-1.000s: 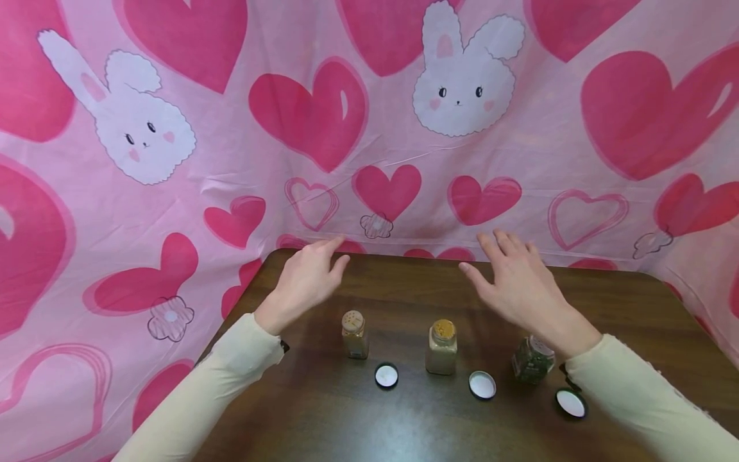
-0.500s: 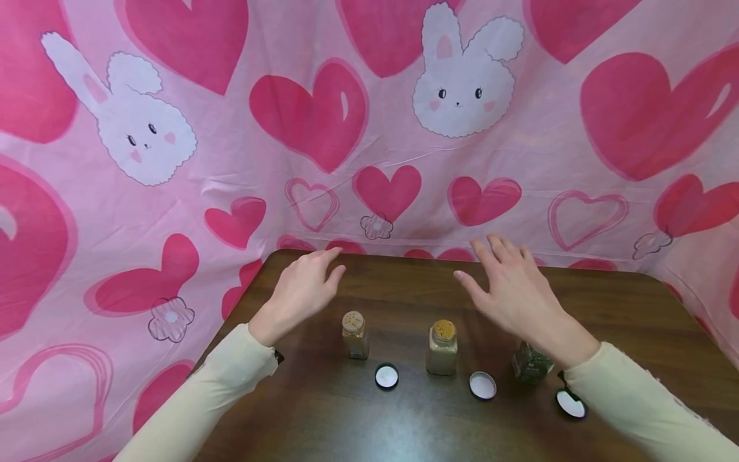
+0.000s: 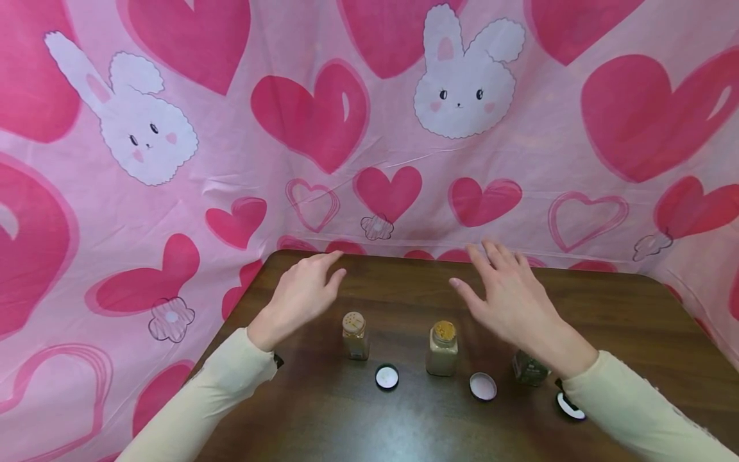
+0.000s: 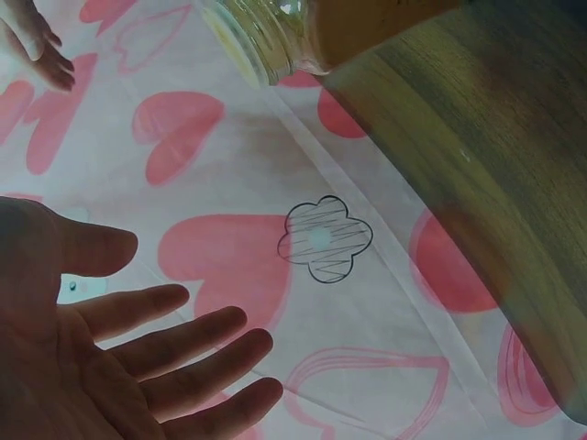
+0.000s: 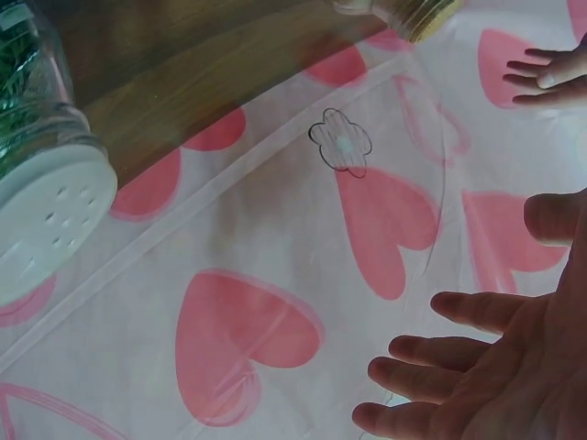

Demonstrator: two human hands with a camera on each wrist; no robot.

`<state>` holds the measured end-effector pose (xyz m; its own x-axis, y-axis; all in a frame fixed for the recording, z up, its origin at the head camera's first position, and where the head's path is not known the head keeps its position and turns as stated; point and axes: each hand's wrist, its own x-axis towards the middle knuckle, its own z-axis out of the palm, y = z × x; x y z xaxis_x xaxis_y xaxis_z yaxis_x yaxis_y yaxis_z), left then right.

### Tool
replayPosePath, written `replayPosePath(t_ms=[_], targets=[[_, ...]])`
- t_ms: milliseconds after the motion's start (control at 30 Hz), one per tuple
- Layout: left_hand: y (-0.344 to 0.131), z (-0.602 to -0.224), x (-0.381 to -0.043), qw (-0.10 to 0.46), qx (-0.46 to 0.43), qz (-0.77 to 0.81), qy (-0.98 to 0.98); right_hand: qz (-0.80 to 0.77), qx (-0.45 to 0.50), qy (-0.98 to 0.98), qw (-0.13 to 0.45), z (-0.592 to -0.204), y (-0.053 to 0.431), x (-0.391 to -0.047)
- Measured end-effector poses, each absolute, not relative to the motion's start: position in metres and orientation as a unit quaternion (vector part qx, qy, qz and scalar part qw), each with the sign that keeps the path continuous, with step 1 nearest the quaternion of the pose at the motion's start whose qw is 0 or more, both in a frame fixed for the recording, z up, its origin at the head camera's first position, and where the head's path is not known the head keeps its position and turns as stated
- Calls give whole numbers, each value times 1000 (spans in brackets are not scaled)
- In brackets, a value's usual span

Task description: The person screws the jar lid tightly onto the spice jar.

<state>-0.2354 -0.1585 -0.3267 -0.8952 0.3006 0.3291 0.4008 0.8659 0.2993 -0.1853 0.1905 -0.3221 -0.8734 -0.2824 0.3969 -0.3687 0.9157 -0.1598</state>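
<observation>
My left hand [image 3: 303, 289] hovers over the table's far left part, fingers extended and holding nothing. Nearest to it stands a spice jar [image 3: 355, 343] with a perforated shaker top. My right hand [image 3: 510, 295] is raised over the right half, fingers spread, also holding nothing. Between the hands and nearer the camera stands a second spice jar [image 3: 442, 356] with a yellow-dusted top. A jar of green dried herbs [image 3: 528, 370] is partly hidden beneath my right wrist; the right wrist view shows its white perforated top [image 5: 60, 220]. All three jars are upright.
Three dark-rimmed lids lie white side up: one lid [image 3: 387, 376] by the left jar, another lid [image 3: 482, 386] by the middle jar, a third lid [image 3: 570, 405] partly behind my right sleeve. A pink heart-and-rabbit cloth [image 3: 398, 144] hangs behind the brown table [image 3: 323, 410].
My right hand has shifted slightly left and toward the camera, covering more of the herb jar and right lid. My left hand has drawn back a little. The jars and lids have stayed put.
</observation>
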Motion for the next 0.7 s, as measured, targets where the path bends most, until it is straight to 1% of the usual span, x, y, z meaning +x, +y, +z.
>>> replayPosePath(t_ms=[333,533,700], targets=[[-162,-331,-229,125,-182,-181,-959,121,174,-959,189,-327,187,-183],[-164,-335,-225,127,-184,-183,-957,118,178,-956,201,-328,185,-180],[-165,-335,-223,129,-186,-184,-957,127,176,-956,199,-329,182,-177]])
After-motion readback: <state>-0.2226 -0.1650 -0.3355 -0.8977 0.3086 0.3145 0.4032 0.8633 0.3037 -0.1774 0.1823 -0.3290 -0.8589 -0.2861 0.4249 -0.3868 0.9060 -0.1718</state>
